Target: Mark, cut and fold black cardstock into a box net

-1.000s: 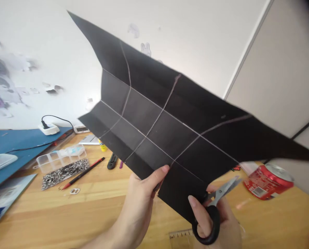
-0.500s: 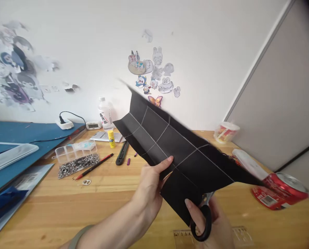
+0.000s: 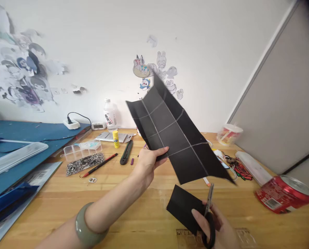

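My left hand (image 3: 150, 159) grips the lower left edge of a large sheet of black paper (image 3: 167, 138), thumb on top. Pale lines form a grid on the sheet, which is creased and tilted upward in the air. My right hand (image 3: 221, 228) has its fingers in the black-handled scissors (image 3: 209, 207), blades pointing up. Between its thumb and fingers it also pinches a small black paper rectangle (image 3: 184, 207), separate from the large sheet. Under the right hand, a clear ruler (image 3: 184, 237) lies on the table, partly hidden.
A red can (image 3: 284, 193) stands at right, near a lidded cup (image 3: 229, 135). Leftward lie a box cutter (image 3: 126, 152), a glue stick (image 3: 115, 139), a black-and-red pencil (image 3: 99, 165) and a compartment box (image 3: 84, 162) of metal rings. A bottle (image 3: 110, 116) stands by the wall.
The small black rectangle has come apart from the large sheet and stays in my right hand with the scissors. My left hand has swung the large sheet up, to a steeper slant.
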`<state>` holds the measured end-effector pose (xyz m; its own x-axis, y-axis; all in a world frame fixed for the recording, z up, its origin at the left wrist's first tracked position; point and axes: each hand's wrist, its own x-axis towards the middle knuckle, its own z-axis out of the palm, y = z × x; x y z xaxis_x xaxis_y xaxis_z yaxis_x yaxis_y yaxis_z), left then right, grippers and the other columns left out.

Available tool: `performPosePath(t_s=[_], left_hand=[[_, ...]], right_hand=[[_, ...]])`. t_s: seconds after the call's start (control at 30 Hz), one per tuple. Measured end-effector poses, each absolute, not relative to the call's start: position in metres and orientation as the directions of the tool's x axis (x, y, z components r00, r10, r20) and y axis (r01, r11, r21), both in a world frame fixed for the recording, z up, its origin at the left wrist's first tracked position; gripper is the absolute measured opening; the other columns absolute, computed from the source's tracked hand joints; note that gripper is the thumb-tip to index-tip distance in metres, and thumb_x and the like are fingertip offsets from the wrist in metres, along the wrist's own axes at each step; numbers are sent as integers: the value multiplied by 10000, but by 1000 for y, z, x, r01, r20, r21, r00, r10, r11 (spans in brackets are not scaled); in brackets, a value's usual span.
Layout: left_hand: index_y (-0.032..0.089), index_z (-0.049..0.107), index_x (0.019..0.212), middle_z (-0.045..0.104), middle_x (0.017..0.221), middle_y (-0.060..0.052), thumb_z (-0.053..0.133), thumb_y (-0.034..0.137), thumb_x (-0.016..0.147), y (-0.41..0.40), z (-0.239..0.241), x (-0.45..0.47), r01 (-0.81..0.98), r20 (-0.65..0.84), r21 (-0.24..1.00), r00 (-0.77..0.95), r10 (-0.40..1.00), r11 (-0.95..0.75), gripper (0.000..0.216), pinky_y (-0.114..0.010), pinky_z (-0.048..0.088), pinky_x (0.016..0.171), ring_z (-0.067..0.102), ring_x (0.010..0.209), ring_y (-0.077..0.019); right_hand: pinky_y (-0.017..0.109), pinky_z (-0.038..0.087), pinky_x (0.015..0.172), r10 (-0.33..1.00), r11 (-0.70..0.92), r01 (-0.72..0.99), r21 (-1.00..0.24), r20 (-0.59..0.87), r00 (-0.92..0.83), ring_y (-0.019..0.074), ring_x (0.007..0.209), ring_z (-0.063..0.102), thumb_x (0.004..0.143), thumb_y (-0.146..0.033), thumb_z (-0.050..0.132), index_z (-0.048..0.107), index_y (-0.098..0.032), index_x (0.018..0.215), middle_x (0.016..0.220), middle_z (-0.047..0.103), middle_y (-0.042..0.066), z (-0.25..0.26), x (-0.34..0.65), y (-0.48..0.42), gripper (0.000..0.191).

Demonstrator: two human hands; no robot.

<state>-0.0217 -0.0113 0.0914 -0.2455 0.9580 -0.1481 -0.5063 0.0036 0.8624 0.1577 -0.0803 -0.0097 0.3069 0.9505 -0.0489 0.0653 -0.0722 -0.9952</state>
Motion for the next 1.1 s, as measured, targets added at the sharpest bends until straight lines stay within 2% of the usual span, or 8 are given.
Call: performPosePath(t_s=[0.1, 0.27, 0.4, 0.5, 0.63, 0.87, 1.0, 1.1], left_hand=[[106, 632, 765, 689, 785, -85, 763, 78, 519, -8, 84, -36, -374, -143, 927, -246, 959, 42, 280, -216, 506, 515, 629, 674, -166], [129, 632, 747, 681, 675, -37, 762, 65, 487, -11, 76, -43, -223, -81, 975, -234, 969, 27, 298, -202, 466, 455, 603, 572, -144], [124, 639, 804, 691, 763, -57, 752, 136, 556, -17, 78, -41, -215, -59, 976, -173, 983, 21, 273, -220, 497, 519, 622, 639, -153], [150, 629, 910, 676, 950, -56, 662, 244, 711, -27, 79, -37, -369, 7, 928, -134, 991, -56, 222, -274, 518, 722, 623, 837, -166], [161, 633, 922, 654, 1027, -51, 577, 260, 796, -50, 67, -22, -731, 77, 681, 26, 997, -34, 170, -305, 462, 868, 572, 1007, -191], [124, 638, 969, 691, 950, -70, 626, 176, 752, -63, 59, 5, -787, -226, 562, 150, 963, 254, 224, -247, 479, 829, 637, 879, -169], [86, 660, 929, 706, 871, -103, 613, 334, 760, -50, 69, 2, -751, -371, 466, 313, 874, 467, 304, -290, 507, 796, 662, 801, -205], [86, 644, 988, 699, 915, -116, 620, 402, 747, -45, 69, -1, -702, -379, 518, 323, 867, 489, 398, -321, 510, 804, 655, 846, -236]], right_hand=[[285, 500, 648, 936, -74, 253, -965, 20, 351, 234, 779, 639, 572, -515, 692, 571, -213, 884, 762, 685, 26, -6, 190, -65, 451], [246, 468, 473, 954, 98, 20, -995, 99, 284, 213, 696, 642, 644, -547, 622, 537, -208, 935, 882, 691, 87, 26, 199, -55, 455], [279, 506, 641, 980, 92, 12, -996, 93, 175, 196, 745, 630, 586, -371, 725, 555, -226, 916, 808, 693, 26, 49, 171, -56, 400], [299, 495, 734, 974, 101, -54, -993, 88, 211, 198, 826, 620, 608, -334, 715, 562, -234, 930, 859, 687, 14, 57, 162, -54, 370], [281, 487, 738, 950, 163, -100, -981, 129, 285, 174, 816, 612, 624, -321, 717, 571, -242, 946, 891, 673, 5, 56, 162, -49, 362], [299, 487, 758, 946, 153, -144, -978, 103, 307, 203, 872, 612, 647, -342, 701, 550, -224, 1014, 888, 677, 25, 52, 148, -55, 414], [310, 508, 751, 972, 153, -68, -986, 138, 192, 220, 884, 623, 667, -331, 688, 548, -205, 1044, 941, 679, 59, 52, 151, -55, 422], [287, 529, 696, 980, 145, 19, -989, 147, 135, 216, 847, 636, 661, -339, 690, 581, -210, 1001, 911, 688, 49, 51, 164, -51, 380]])
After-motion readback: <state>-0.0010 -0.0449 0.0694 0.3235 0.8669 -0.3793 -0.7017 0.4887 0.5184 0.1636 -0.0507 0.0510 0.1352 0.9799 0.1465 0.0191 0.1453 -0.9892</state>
